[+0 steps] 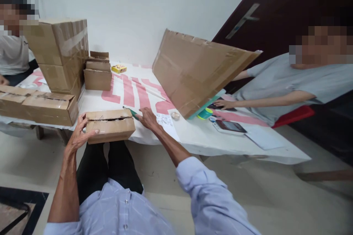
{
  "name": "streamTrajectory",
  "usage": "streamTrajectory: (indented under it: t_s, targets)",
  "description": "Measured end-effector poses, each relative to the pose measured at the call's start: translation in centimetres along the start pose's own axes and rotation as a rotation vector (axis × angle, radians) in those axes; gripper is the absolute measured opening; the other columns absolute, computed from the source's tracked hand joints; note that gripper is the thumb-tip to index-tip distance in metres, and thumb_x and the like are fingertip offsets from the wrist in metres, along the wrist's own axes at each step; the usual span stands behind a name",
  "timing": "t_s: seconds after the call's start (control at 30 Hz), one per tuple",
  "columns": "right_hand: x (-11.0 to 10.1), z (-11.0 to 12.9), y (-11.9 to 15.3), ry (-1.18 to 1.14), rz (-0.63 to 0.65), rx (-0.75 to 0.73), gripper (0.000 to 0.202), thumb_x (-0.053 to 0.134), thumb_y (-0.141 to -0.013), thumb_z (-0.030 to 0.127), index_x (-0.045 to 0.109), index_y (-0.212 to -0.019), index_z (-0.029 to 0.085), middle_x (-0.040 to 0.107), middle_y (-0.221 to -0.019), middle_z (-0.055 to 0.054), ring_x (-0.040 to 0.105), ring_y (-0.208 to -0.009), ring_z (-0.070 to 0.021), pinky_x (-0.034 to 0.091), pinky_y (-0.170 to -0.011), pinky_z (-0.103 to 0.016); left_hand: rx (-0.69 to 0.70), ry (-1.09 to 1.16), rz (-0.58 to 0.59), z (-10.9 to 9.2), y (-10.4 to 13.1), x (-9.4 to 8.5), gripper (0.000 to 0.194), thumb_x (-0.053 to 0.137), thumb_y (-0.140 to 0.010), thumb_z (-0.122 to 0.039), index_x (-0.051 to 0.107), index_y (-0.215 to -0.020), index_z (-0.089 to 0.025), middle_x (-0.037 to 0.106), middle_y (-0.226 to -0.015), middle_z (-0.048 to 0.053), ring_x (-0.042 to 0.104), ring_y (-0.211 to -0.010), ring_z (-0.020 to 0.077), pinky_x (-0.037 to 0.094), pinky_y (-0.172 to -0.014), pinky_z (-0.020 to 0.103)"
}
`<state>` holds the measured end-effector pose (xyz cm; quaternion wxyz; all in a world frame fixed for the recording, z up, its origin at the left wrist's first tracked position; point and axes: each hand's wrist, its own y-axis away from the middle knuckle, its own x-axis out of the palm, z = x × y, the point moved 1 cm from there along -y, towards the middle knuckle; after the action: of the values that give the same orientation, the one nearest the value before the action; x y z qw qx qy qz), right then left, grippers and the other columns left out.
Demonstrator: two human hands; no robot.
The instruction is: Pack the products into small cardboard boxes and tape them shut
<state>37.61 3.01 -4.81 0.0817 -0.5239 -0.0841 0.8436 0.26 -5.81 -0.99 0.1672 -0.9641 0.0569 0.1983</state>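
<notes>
My left hand (79, 134) grips the left end of a small brown cardboard box (110, 129), thumb on the front and fingers on top. The box sits at the table's near edge above my lap. A dark, uneven gap runs along the seam of its taped top. To the right of the box, my right hand (147, 118) is low over the table, its fingers closed on a slim green tool (134, 112) with a dark tip. The box partly hides this tool, so its exact kind is unclear. A printed sheet (168, 125) lies beside my right wrist.
Stacked large cartons (62, 55), long boxes (35, 104) and small open boxes (97, 75) stand left. A yellow box (118, 68) lies behind. A cardboard panel (201, 73) leans at right, near a tape roll (204, 113), a device (230, 126) and a co-worker's hand (224, 103). Another person sits far left.
</notes>
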Motion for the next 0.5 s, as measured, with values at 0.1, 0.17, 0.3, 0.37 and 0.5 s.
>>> streamTrajectory:
  t_s: [0.1,0.17,0.3,0.37,0.5]
  targets:
    - [2.0,-0.5,-0.3,0.089,0.078,0.072,0.017,0.076,-0.090,0.024,0.074,-0.105,0.018,0.073,-0.119,-0.019,0.061,-0.123,-0.0342,0.048,-0.102,-0.044,0.003,0.006,-0.016,0.0,0.4,0.1,0.072,0.083,-0.076,-0.068,0.072,-0.130,-0.022,0.048,-0.156,0.015,0.038,-0.158,0.0376,0.033,-0.132,0.053]
    - [2.7,-0.3,-0.1,0.080,0.079,0.078,0.013,0.076,-0.087,0.019,0.073,-0.100,0.018,0.073,-0.114,-0.018,0.062,-0.120,-0.0343,0.047,-0.102,-0.044,-0.008,0.011,-0.007,0.0,0.4,0.2,0.074,0.084,-0.076,-0.067,0.071,-0.133,-0.021,0.047,-0.156,0.015,0.039,-0.158,0.0373,0.034,-0.132,0.051]
    - [2.2,0.3,-0.2,0.040,0.016,0.084,0.008,0.068,-0.090,0.019,0.071,-0.098,0.019,0.072,-0.111,-0.015,0.063,-0.112,-0.0296,0.048,-0.097,-0.039,-0.012,0.006,-0.008,0.1,0.2,0.3,0.073,0.082,-0.078,-0.064,0.068,-0.135,-0.021,0.046,-0.157,0.014,0.039,-0.158,0.0362,0.032,-0.133,0.050]
    - [0.8,0.6,-0.7,0.010,-0.040,0.097,0.014,0.056,-0.097,0.024,0.069,-0.100,0.018,0.071,-0.108,-0.014,0.063,-0.102,-0.0271,0.048,-0.090,-0.036,-0.011,0.008,-0.015,0.3,0.0,0.5,0.071,0.082,-0.079,-0.062,0.067,-0.136,-0.023,0.046,-0.156,0.013,0.039,-0.158,0.0357,0.032,-0.133,0.049]
    - [-3.3,2.5,-0.8,-0.157,-0.141,0.033,0.031,0.038,-0.107,0.034,0.064,-0.097,0.020,0.064,-0.090,-0.005,0.057,-0.083,-0.0211,0.047,-0.075,-0.031,-0.006,0.016,-0.015,0.5,-0.3,0.9,0.068,0.082,-0.078,-0.059,0.067,-0.134,-0.023,0.047,-0.155,0.011,0.040,-0.155,0.0350,0.033,-0.132,0.048]
